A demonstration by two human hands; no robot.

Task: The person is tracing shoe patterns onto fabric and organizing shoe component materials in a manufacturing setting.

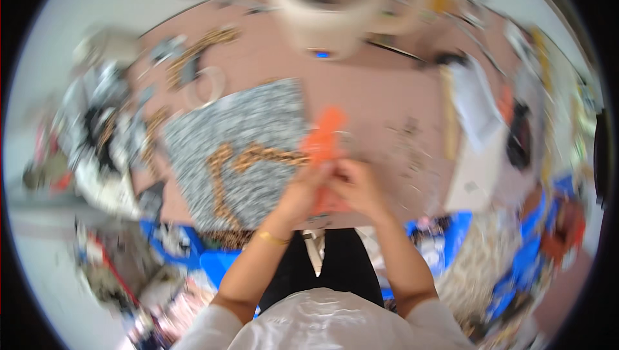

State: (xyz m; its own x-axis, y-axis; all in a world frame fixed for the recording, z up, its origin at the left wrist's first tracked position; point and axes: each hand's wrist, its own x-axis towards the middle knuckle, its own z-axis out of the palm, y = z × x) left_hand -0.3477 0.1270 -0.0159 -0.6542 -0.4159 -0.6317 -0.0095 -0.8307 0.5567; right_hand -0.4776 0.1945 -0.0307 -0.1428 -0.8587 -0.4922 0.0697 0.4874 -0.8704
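Note:
A bright orange piece, cloth or plastic [324,132], stands up between my hands near the table's front edge; blur hides which material it is. My left hand [307,187] is closed on its left side, with a bracelet on the wrist. Curled in against the lower right of the orange piece, my right hand [356,185] pinches at it. To the left lies a grey mottled cloth [258,114], flat on the table. On it are brown-and-black patterned strips [261,155], one reaching close to my left hand.
A cream machine [322,27] with a blue light stands at the table's [380,98] far side. White sheets [478,108] lie at right, crumpled grey material [103,111] at left. A white ring [207,87] sits behind the cloth. Blue bins [459,237] are below the front edge.

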